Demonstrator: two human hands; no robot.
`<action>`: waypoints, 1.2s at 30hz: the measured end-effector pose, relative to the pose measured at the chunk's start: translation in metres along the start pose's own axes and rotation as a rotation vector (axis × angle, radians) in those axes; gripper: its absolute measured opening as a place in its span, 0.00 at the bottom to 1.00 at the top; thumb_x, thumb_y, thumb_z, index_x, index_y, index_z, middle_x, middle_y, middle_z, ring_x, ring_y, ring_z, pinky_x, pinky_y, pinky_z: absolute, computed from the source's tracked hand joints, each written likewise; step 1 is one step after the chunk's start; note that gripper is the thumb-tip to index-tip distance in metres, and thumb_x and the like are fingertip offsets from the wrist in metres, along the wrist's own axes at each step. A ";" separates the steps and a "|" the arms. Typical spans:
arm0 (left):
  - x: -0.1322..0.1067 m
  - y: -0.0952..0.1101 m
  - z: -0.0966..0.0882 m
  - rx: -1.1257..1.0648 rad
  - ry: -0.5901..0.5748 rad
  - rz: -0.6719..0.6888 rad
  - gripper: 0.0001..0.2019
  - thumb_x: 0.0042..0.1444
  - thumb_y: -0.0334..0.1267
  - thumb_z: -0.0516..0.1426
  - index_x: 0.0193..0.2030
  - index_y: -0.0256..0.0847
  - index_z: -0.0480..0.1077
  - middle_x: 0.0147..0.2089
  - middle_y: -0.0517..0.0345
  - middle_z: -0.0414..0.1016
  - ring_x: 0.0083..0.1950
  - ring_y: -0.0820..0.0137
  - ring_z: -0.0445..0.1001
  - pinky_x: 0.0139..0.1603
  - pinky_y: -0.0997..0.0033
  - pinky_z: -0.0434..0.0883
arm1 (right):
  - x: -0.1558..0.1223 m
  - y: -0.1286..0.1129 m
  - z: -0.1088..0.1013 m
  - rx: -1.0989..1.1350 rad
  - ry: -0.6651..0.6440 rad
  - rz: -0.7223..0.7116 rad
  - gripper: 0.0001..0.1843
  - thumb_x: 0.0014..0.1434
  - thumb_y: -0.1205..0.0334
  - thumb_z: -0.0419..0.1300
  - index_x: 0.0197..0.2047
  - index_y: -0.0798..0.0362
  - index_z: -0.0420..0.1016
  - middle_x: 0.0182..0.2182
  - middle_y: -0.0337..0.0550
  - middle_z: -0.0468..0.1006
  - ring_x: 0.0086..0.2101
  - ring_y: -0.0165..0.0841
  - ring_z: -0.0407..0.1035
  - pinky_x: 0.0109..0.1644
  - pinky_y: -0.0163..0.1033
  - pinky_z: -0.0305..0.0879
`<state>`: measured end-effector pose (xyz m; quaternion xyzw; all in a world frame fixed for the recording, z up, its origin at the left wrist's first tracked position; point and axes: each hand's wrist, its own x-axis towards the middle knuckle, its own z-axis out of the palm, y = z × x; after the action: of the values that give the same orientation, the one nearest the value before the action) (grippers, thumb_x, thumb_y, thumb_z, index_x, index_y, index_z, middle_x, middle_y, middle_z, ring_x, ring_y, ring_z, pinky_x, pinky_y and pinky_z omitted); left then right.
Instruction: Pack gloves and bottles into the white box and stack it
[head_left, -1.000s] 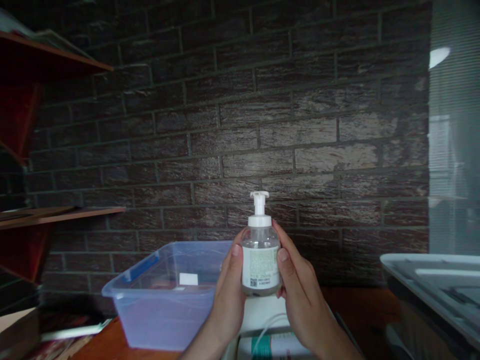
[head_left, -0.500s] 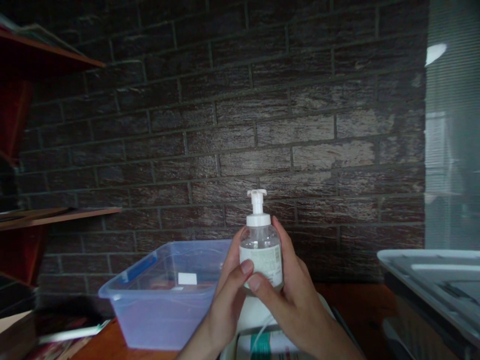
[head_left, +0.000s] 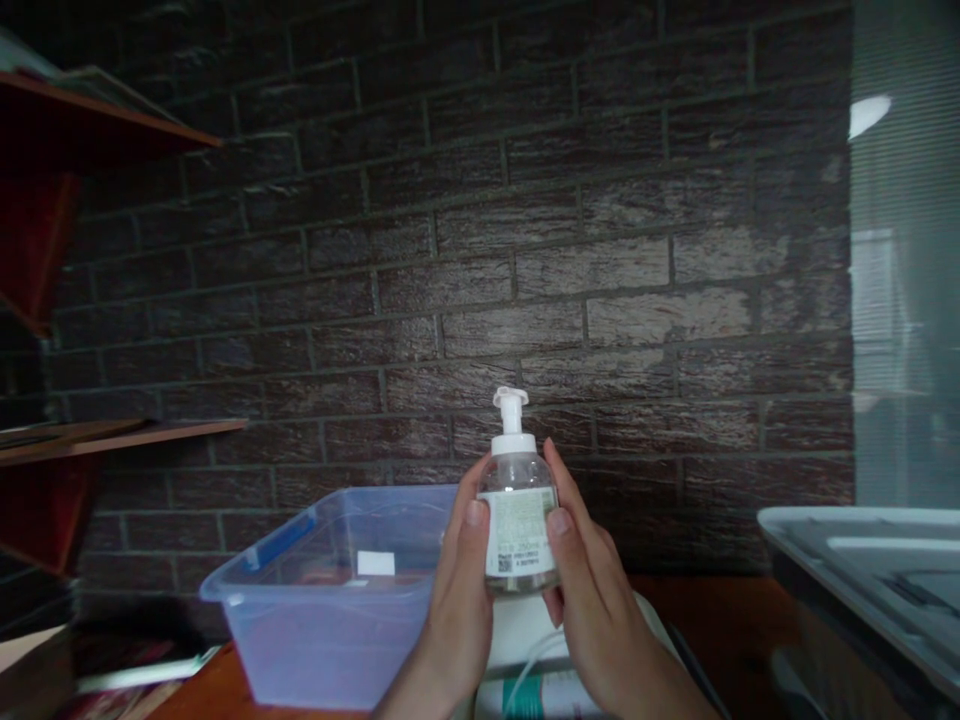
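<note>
Well left of the hands, reddish shelves (head_left: 172,433) with flat boards stand out before a wall (head_left: 450,250) of rough, dark rectangular bricks. Just left of the left hand is a tub (head_left: 322,640) of smooth, see-through bluish plastic with a flared rim. The left hand (head_left: 461,580) and right hand (head_left: 596,590) clasp a rounded, clear bottle (head_left: 521,530) between them, thumbs on its front edges; it is roughly upright, with a pale label and white pump. Well right of the hands lies a grey, ridged lid (head_left: 847,540).

The shelves and lid run out of view. The left arm covers part of the tub, and most fingers are hidden behind the bottle, whose fine print blurs. Below the hands, a teal-and-white object (head_left: 531,698) is cut off; what it is, I cannot tell.
</note>
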<state>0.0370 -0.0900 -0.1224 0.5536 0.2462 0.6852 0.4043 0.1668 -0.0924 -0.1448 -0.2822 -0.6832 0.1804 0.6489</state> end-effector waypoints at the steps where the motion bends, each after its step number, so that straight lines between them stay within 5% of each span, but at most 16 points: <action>1: 0.000 -0.001 -0.002 0.046 -0.005 0.025 0.28 0.67 0.57 0.54 0.68 0.46 0.64 0.67 0.49 0.73 0.68 0.51 0.68 0.69 0.54 0.63 | 0.000 0.000 0.001 -0.006 -0.014 0.025 0.32 0.75 0.47 0.48 0.78 0.40 0.48 0.56 0.46 0.80 0.57 0.46 0.75 0.53 0.50 0.78; 5: 0.002 0.000 -0.011 0.160 -0.144 0.073 0.31 0.64 0.52 0.60 0.71 0.47 0.60 0.69 0.50 0.70 0.67 0.52 0.69 0.68 0.57 0.62 | -0.001 -0.003 0.000 -0.021 -0.105 0.086 0.39 0.73 0.45 0.53 0.79 0.37 0.38 0.68 0.45 0.68 0.65 0.47 0.66 0.66 0.55 0.66; 9: 0.004 0.004 -0.014 0.003 -0.264 -0.002 0.37 0.59 0.50 0.65 0.72 0.50 0.56 0.64 0.50 0.74 0.56 0.56 0.76 0.57 0.62 0.71 | -0.001 -0.006 -0.006 -0.013 -0.195 0.068 0.46 0.70 0.45 0.58 0.79 0.34 0.32 0.72 0.42 0.61 0.67 0.46 0.62 0.68 0.55 0.64; 13: 0.003 0.009 -0.007 -0.142 -0.225 -0.084 0.37 0.55 0.48 0.67 0.69 0.49 0.61 0.51 0.53 0.81 0.49 0.57 0.79 0.49 0.63 0.74 | 0.001 -0.010 -0.007 0.085 -0.265 0.101 0.55 0.64 0.48 0.66 0.79 0.34 0.30 0.70 0.46 0.64 0.59 0.47 0.71 0.53 0.49 0.77; 16: 0.000 0.011 -0.001 -0.187 -0.129 -0.121 0.35 0.56 0.51 0.66 0.69 0.47 0.63 0.52 0.50 0.81 0.48 0.55 0.81 0.47 0.61 0.76 | 0.001 -0.011 -0.004 0.214 -0.276 0.127 0.60 0.61 0.54 0.70 0.79 0.37 0.30 0.68 0.49 0.67 0.54 0.45 0.75 0.52 0.49 0.77; 20: 0.000 0.010 0.001 -0.234 0.007 -0.108 0.34 0.58 0.56 0.63 0.67 0.44 0.66 0.55 0.48 0.81 0.55 0.52 0.80 0.55 0.56 0.75 | 0.003 -0.014 0.001 0.381 -0.276 0.145 0.59 0.58 0.60 0.72 0.79 0.40 0.37 0.67 0.51 0.69 0.55 0.45 0.76 0.55 0.50 0.77; 26: 0.008 0.002 -0.003 -0.145 0.017 -0.029 0.29 0.64 0.61 0.55 0.64 0.44 0.71 0.60 0.48 0.79 0.65 0.51 0.72 0.68 0.53 0.66 | 0.008 -0.017 0.002 0.491 -0.260 0.127 0.56 0.57 0.66 0.73 0.78 0.38 0.44 0.68 0.48 0.68 0.60 0.46 0.73 0.63 0.53 0.72; 36: 0.012 0.015 -0.020 -0.257 -0.243 -0.060 0.29 0.71 0.57 0.46 0.69 0.45 0.68 0.69 0.52 0.71 0.76 0.54 0.58 0.77 0.53 0.51 | 0.006 -0.016 0.006 0.322 -0.144 0.088 0.56 0.58 0.59 0.72 0.78 0.40 0.42 0.69 0.54 0.67 0.56 0.48 0.76 0.52 0.49 0.80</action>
<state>0.0130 -0.0863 -0.1097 0.5685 0.1225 0.6268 0.5187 0.1590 -0.1001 -0.1311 -0.1908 -0.6771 0.3355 0.6266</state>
